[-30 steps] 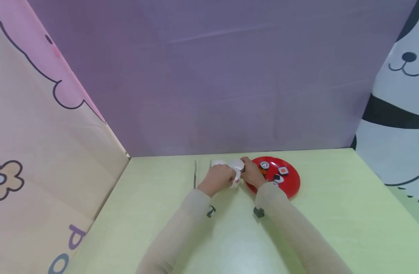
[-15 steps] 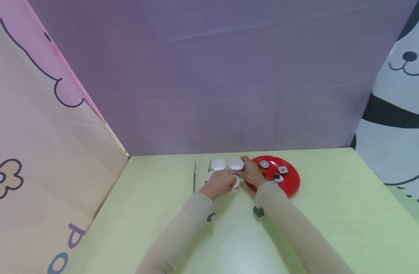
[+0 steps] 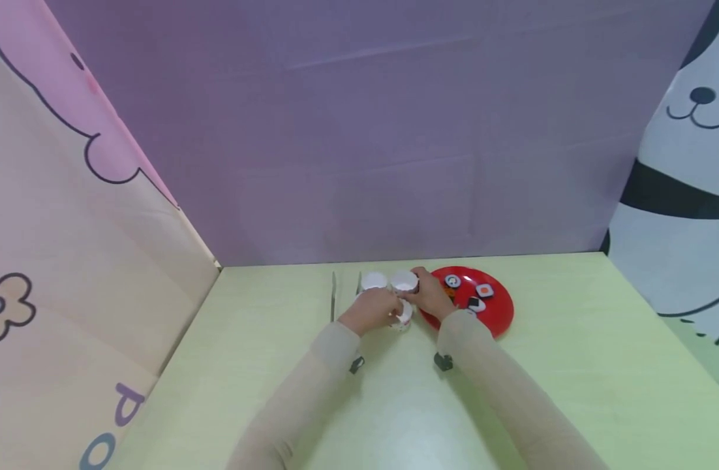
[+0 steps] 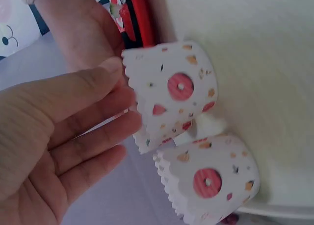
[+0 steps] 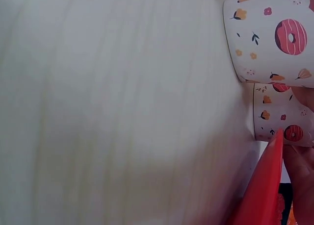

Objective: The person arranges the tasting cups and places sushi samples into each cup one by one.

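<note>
Several white paper baking cups with doughnut prints stand close together at the table's back. With its thumb and fingertips, my left hand [image 3: 371,312] pinches the scalloped rim of the front right baking cup [image 3: 402,318]. In the left wrist view this cup [image 4: 171,92] sits beside another baking cup [image 4: 211,178]. My right hand [image 3: 432,297] grips the back right baking cup [image 3: 404,281], whose printed side [image 5: 274,114] shows between fingers in the right wrist view. A back left baking cup [image 3: 374,281] stands beside it. My left hand partly hides the front left cup.
Right of the cups lies a red plate [image 3: 500,313] bearing several toy sushi pieces [image 3: 485,291], partly under my right hand. Two thin upright-looking strips, one narrow strip [image 3: 333,294] plainest, lie left of the cups. A purple backdrop [image 3: 359,163] rises behind the table.
The front right baking cup has come down and nearer to me, its mouth now facing up more. My left hand has shifted slightly left, while my right hand has kept its place.
</note>
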`<state>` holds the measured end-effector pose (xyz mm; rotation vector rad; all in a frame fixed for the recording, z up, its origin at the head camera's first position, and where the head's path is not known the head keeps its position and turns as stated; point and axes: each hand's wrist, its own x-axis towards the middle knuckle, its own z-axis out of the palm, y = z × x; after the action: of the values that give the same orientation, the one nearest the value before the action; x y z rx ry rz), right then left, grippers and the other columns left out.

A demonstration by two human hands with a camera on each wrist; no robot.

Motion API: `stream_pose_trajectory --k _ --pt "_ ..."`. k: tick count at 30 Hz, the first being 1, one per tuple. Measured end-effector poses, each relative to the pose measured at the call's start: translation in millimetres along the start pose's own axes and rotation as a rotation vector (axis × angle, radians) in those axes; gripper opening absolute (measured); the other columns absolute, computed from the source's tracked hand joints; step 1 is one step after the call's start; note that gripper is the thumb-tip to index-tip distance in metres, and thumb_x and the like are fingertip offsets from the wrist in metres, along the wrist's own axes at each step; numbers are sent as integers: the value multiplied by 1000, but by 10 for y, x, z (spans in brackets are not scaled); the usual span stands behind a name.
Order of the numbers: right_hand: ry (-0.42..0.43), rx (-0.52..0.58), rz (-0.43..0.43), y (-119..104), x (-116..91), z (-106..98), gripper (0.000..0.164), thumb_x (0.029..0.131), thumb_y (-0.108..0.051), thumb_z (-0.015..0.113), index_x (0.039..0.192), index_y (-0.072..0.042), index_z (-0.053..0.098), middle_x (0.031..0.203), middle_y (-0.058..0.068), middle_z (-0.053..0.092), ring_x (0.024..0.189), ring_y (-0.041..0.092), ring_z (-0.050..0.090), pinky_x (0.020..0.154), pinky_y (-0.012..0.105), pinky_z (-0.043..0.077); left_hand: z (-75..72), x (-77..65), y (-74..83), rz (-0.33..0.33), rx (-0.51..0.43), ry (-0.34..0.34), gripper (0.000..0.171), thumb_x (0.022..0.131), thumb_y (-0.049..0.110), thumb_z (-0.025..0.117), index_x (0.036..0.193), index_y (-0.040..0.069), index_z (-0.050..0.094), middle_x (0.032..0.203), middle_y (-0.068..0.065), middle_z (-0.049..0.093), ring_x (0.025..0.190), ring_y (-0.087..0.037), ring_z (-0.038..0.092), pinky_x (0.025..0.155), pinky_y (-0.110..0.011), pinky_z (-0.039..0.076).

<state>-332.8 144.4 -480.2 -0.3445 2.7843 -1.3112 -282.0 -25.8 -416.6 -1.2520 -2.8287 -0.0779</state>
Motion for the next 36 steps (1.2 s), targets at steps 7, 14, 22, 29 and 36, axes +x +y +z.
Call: stream_pose_trajectory --k 7,14,22,29,36 --pt "10 4 -18 6 4 6 53 84 -12 71 126 2 43 120 17 56 104 29 54 94 43 46 -70 130 -130 -34 20 14 10 85 13 70 93 14 75 87 4 71 77 -12 64 70 -25 50" --pt "-4 38 35 -2 3 21 51 84 -17 72 123 -2 44 115 13 56 99 26 53 90 39 48 -61 258 -196 -82 37 -33 13 87 11 66 97 14 74 91 1 70 78 -11 62 72 -23 51" --pt "-14 18 57 -3 11 12 52 85 -17 71 126 -4 43 119 12 55 103 27 53 93 40 47 -64 367 -226 -86 50 -38 13 86 11 68 98 13 74 92 0 71 79 -13 63 74 -23 51" --pt "-18 47 30 -15 -8 -4 52 85 -14 71 126 -1 42 120 14 55 106 29 53 94 41 46 -26 457 -229 -74 129 -74 13 89 9 64 95 15 74 88 2 71 74 -11 61 71 -23 50" --pt "-16 27 -3 -2 -14 -10 53 85 -13 71 127 0 42 119 15 55 103 29 54 91 41 48 58 498 -216 -79 159 -49 10 87 9 67 92 15 73 85 2 70 73 -12 62 69 -23 51"
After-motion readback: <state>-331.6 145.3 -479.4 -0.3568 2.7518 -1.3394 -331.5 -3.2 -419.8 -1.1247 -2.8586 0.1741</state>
